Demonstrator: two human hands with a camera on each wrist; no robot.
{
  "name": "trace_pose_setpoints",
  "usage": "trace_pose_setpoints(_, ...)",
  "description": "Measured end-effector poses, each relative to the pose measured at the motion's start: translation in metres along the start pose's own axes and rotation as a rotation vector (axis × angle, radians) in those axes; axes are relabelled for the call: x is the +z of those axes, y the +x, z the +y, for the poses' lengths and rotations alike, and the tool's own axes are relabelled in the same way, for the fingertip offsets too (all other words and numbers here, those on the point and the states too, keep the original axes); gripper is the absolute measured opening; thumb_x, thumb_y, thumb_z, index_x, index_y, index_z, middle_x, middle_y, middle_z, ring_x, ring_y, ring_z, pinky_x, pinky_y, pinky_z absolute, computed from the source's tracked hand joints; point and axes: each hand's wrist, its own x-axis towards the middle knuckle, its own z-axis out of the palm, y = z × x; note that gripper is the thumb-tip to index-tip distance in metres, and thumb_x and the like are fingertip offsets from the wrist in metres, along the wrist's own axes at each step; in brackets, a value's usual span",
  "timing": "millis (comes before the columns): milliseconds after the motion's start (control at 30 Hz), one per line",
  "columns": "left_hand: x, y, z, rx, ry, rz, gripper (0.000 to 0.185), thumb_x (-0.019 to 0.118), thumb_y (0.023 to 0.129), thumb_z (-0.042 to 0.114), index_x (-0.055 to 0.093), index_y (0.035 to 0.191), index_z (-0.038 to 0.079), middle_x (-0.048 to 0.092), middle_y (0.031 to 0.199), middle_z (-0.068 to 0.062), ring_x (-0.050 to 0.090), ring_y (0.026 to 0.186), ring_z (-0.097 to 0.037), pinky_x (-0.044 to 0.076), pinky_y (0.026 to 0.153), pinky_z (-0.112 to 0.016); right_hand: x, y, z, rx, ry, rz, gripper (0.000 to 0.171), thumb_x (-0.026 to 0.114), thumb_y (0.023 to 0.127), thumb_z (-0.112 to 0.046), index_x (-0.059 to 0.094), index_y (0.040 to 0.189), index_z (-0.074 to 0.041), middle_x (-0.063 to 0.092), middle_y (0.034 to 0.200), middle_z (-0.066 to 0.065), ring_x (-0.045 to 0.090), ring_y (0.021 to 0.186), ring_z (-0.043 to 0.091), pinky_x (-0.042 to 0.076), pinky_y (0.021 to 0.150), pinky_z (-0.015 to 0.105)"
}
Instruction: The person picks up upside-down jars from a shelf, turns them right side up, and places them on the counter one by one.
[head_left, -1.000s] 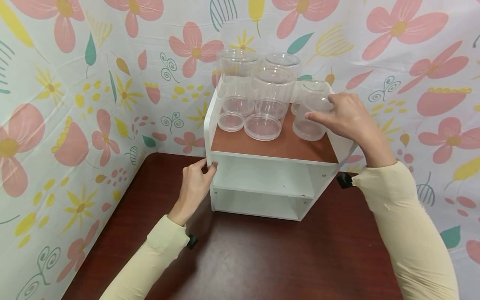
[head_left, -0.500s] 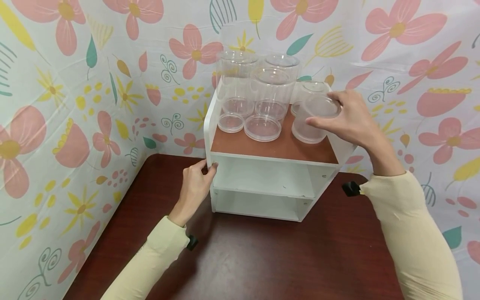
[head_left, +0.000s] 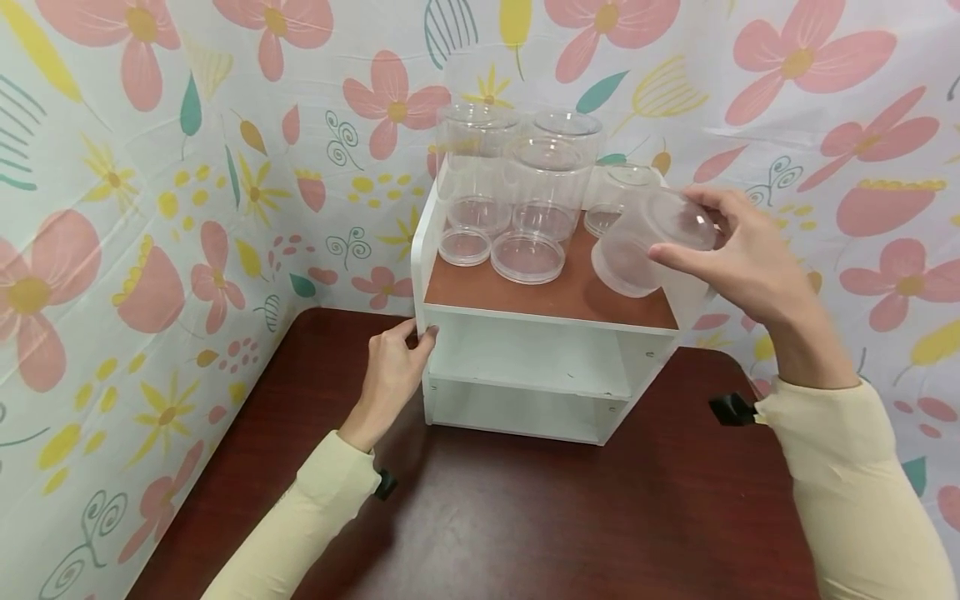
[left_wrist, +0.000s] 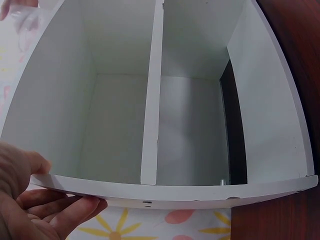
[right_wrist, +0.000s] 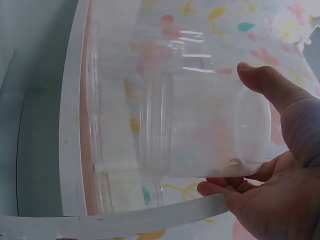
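Clear jar [head_left: 647,242] has tipped and shifted further from the left hand [head_left: 396,367] since earlier. Cylindrical, hazy, ridged near lower end; gripped between thumb and fingers of right hand [head_left: 753,258]. Left pinches side panel of white shelf unit [head_left: 555,318].

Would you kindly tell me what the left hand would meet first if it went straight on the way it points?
The left hand would probably press into the left side panel of the white shelf unit, since it pinches that panel's front edge.

Clear jar [head_left: 637,246], tilted, above brown-topped white shelf unit [head_left: 525,317]
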Motion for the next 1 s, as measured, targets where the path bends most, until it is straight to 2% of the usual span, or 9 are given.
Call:
trace_pose_setpoints(133,0.000,0.000,0.000,0.004,-0.002,0.001,0.021,0.067,0.102,0.018,0.076,0.106,0.000,0.053,0.058,-0.003,0.046,0.049,-0.017,0.035,0.045,-0.027,-0.003,-0.009,0.001,-0.006,0.075,-0.001,0.076,0.084,0.088,-0.019,0.046,0.153,-0.006,0.045,0.151,0.009,0.043,0.133,0.010,0.035,0.098,0.006)
trace_pose_setpoints(267,0.000,0.000,0.000,0.005,-0.005,0.002,0.021,0.067,0.102,0.018,0.076,0.107,0.000,0.052,0.058,-0.003,0.046,0.049,-0.017,0.035,0.045,-0.027,-0.002,-0.018,0.003,-0.065,0.182,0.017,0.063,0.081,0.087,-0.004,0.053,0.144,-0.003,0.052,0.141,0.006,0.049,0.125,0.010,0.039,0.095,0.009)
trace_pose_setpoints(400,0.000,0.000,0.000,-0.001,-0.003,-0.004,0.021,0.066,0.103,0.018,0.076,0.107,0.000,0.053,0.058,-0.003,0.046,0.049,-0.017,0.035,0.045,-0.027,0.003,-0.026,0.005,-0.116,0.417,0.046,0.055,0.077,0.083,0.012,0.059,0.133,-0.002,0.058,0.128,0.006,0.055,0.112,0.014,0.045,0.089,0.013)
trace_pose_setpoints(467,0.000,-0.001,0.000,-0.004,-0.001,-0.007,0.022,0.066,0.103,0.018,0.076,0.109,0.000,0.054,0.058,-0.003,0.047,0.049,-0.017,0.036,0.045,-0.027,0.005,-0.030,0.006,-0.136,0.546,0.060,0.055,0.074,0.081,0.019,0.059,0.131,0.000,0.059,0.129,0.009,0.056,0.112,0.016,0.047,0.089,0.014)
trace_pose_setpoints(533,0.000,0.000,0.000,-0.004,0.001,-0.009,0.022,0.066,0.102,0.018,0.076,0.110,0.000,0.055,0.059,-0.003,0.048,0.050,-0.017,0.037,0.045,-0.027,0.006,-0.033,0.007,-0.161,0.631,0.073,0.057,0.070,0.080,0.024,0.059,0.131,0.002,0.059,0.131,0.011,0.056,0.114,0.017,0.047,0.093,0.015)
trace_pose_setpoints(767,0.000,0.000,-0.001,0.005,0.000,-0.004,0.021,0.066,0.102,0.018,0.076,0.110,0.001,0.055,0.059,-0.002,0.049,0.050,-0.017,0.038,0.046,-0.028,0.004,-0.047,0.013,-0.209,0.748,0.065,0.059,0.060,0.080,0.031,0.057,0.134,0.008,0.059,0.137,0.014,0.052,0.126,0.022,0.045,0.099,0.018)
trace_pose_setpoints(1000,0.000,0.000,-0.001,0.011,0.010,0.003,0.020,0.066,0.102,0.018,0.077,0.108,0.002,0.053,0.056,-0.001,0.046,0.047,-0.016,0.035,0.044,-0.027,0.002,-0.064,0.019,-0.239,0.744,0.051,0.063,0.057,0.080,0.033,0.055,0.138,0.009,0.059,0.138,0.014,0.051,0.128,0.023,0.046,0.098,0.018)
